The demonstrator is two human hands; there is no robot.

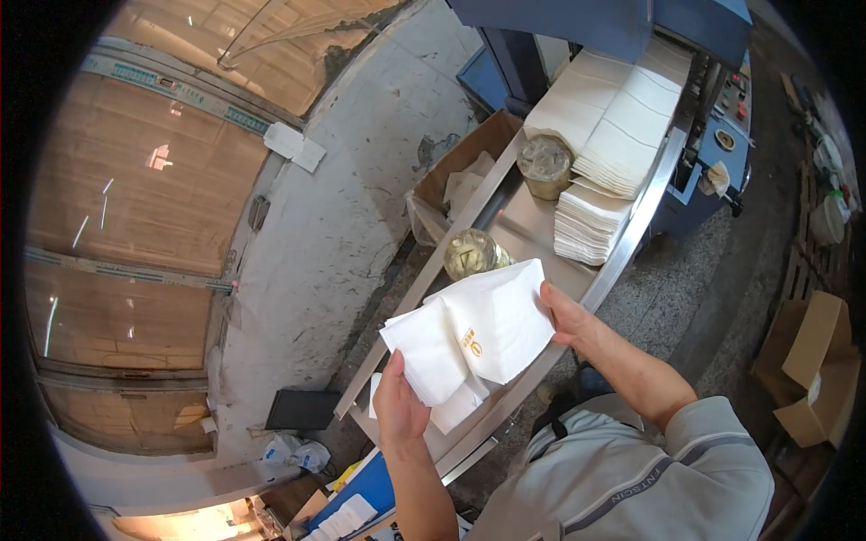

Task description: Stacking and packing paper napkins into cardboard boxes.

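Note:
A bent stack of white paper bags [492, 320] with a small orange print spans the space between my hands, above the metal tray. My left hand [400, 401] grips its lower left end, thumb on top. At the upper right end my right hand [564, 316] is closed on the edge. Under the stack, more white paper [458, 410] lies on the tray. Just beyond it stands a clear round container [471, 253] with yellowish contents. A second round container [545, 166] rests against the rows of white bags [591, 221] farther up the tray.
The metal tray [622, 257] runs up to a blue machine [577, 22] with a control panel [735, 99] on its right. A cardboard box [487, 149] with paper inside stands left of the tray. At the right are an open carton [812, 361] and a pallet. Large windows line the left wall.

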